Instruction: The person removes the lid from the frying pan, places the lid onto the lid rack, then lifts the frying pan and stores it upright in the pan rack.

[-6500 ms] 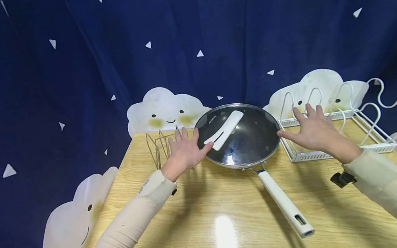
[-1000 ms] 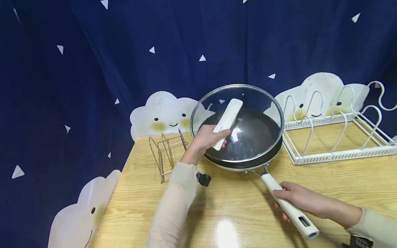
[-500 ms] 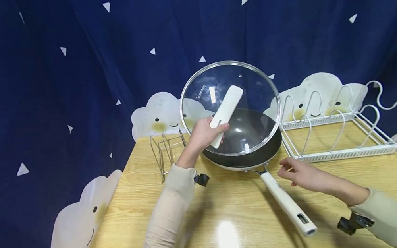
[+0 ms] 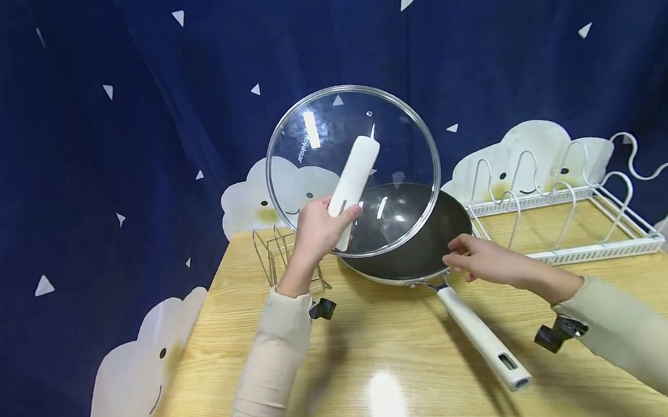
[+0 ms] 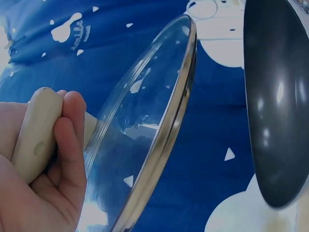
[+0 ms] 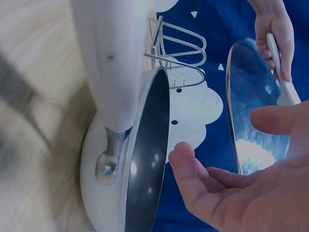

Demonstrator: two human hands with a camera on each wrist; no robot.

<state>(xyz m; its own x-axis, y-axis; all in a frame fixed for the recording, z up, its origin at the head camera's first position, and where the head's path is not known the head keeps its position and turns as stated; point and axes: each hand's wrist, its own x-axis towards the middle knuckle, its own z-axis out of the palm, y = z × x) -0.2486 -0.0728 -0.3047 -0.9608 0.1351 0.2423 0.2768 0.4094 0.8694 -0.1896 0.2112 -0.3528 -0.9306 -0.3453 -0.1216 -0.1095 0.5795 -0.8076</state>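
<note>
My left hand [image 4: 319,229] grips the long white handle [image 4: 356,173] of a round glass lid [image 4: 296,128]. The lid is tilted up, raised above and left of the frying pan [image 4: 434,246]. In the left wrist view, fingers wrap around the lid's knob and the metal rim [image 5: 164,145] stands apart from the dark pan [image 5: 277,106]. The pan rests on the table, its white handle [image 4: 482,335] pointing toward me. My right hand [image 4: 487,261] hovers by the pan's right front edge, above the handle, fingers loosely bent and holding nothing; the right wrist view shows its thumb and fingers apart.
A white wire rack [image 4: 598,251] with curved dividers stands at the back right of the wooden table [image 4: 251,351]. A small metal wire rack [image 4: 266,252] stands at the left, partly behind the lid and left hand. A dark blue curtain [image 4: 121,135] hangs behind.
My left hand took hold of the lid's handle and lifted the lid off the pan, up and then left. My right hand held the pan's handle, let go and moved up toward the pan's edge.
</note>
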